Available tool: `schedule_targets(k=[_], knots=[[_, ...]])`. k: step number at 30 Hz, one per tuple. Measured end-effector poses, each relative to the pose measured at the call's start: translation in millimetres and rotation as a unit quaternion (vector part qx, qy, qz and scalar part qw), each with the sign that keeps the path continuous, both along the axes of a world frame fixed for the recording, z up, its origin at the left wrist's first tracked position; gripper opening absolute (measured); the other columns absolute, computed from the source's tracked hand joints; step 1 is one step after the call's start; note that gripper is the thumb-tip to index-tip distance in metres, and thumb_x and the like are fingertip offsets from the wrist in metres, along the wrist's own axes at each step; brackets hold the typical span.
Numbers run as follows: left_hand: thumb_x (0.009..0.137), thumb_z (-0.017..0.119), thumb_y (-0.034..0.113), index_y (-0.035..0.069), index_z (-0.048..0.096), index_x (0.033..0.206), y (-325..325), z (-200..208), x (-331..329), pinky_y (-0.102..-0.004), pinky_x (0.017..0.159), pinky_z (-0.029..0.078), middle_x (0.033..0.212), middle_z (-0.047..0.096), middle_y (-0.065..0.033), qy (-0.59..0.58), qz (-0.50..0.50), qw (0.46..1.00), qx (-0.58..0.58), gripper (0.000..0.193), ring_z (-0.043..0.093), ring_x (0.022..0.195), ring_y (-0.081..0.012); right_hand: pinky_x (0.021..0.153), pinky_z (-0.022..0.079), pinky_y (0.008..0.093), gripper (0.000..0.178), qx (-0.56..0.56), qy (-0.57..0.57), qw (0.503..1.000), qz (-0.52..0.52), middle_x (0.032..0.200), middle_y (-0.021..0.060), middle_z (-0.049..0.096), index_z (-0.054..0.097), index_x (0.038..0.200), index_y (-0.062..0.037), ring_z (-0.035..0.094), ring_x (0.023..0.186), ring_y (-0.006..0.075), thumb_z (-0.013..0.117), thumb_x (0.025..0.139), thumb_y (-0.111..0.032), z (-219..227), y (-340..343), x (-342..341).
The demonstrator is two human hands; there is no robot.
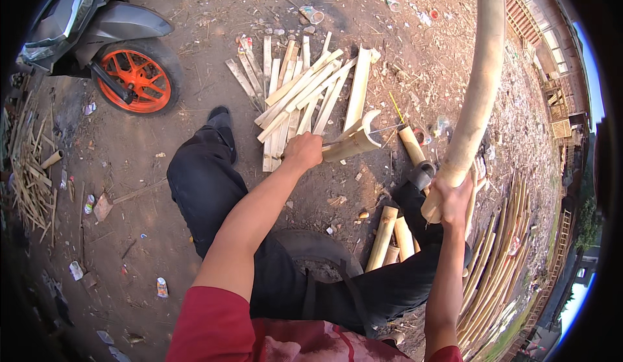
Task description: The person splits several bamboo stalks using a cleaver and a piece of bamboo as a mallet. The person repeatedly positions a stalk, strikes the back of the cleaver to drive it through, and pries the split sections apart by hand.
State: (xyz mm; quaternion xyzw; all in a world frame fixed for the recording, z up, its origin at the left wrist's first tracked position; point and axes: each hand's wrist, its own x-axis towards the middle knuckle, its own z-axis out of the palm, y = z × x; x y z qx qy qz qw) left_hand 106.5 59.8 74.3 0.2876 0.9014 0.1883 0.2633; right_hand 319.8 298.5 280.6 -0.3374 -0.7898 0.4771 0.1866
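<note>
My left hand [305, 151] is closed in front of me, wrapped round the handle of a long-bladed knife. The thin metal blade [387, 129] shows beyond a split, trough-shaped bamboo piece [354, 142], which hides part of it. Whether the blade is wedged in that bamboo, I cannot tell. My right hand [452, 198] grips the lower end of a thick, pale bamboo pole [481, 83], held raised and slanting up to the right. Between my left hand and the motorbike side lies a heap of split bamboo strips [292, 96].
A motorbike wheel [135, 79] with an orange rim stands at the left. Short bamboo sections [381, 238] lie by my right leg, with long bamboo poles [496, 264] farther right. A tyre [318, 248] is beneath me. Litter dots the dirt ground.
</note>
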Motion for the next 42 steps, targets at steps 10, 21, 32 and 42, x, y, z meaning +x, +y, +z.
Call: schedule_targets(k=[10, 21, 32, 42], knots=[[0.082, 0.072, 0.008, 0.003, 0.078, 0.103, 20, 2, -10, -0.0471, 0.085, 0.062, 0.108, 0.076, -0.0181, -0.028, -0.006, 0.999, -0.037, 0.022, 0.075, 0.099, -0.0371, 0.085, 0.055, 0.0366, 0.041, -0.07, -0.225, 0.972, 0.023, 0.092, 0.0112, 0.071, 0.066, 0.106, 0.0064, 0.07, 0.086, 0.0235, 0.079, 0.071, -0.011, -189, -54, 53], [0.079, 0.075, 0.007, 0.003, 0.08, 0.093, 30, -35, 11, -0.0464, 0.082, 0.061, 0.1, 0.077, -0.0184, 0.01, -0.027, 0.999, 0.014, 0.015, 0.076, 0.096, -0.0356, 0.068, 0.052, 0.0336, 0.028, 0.064, 0.003, 0.998, -0.005, 0.082, 0.01, 0.066, 0.065, 0.101, 0.006, 0.064, 0.07, 0.0188, 0.07, 0.075, -0.006, -1, 11, 7], [0.084, 0.072, 0.008, 0.007, 0.08, 0.103, 48, -37, 9, -0.0453, 0.084, 0.062, 0.104, 0.078, -0.013, 0.007, 0.001, 1.0, -0.023, 0.021, 0.076, 0.101, -0.0336, 0.08, 0.057, 0.0383, 0.042, -0.15, -0.262, 0.953, 0.022, 0.093, 0.0137, 0.074, 0.069, 0.106, 0.0045, 0.072, 0.085, 0.0248, 0.08, 0.069, -0.012, -246, -70, 98], [0.085, 0.073, 0.011, 0.008, 0.079, 0.103, 73, -41, 14, -0.0444, 0.089, 0.061, 0.109, 0.076, -0.0153, 0.026, 0.008, 1.0, 0.004, 0.019, 0.075, 0.105, -0.0326, 0.08, 0.054, 0.0367, 0.043, -0.006, -0.061, 0.997, -0.042, 0.095, 0.0111, 0.069, 0.065, 0.109, 0.0073, 0.067, 0.085, 0.0217, 0.075, 0.069, -0.007, -105, -17, 55]])
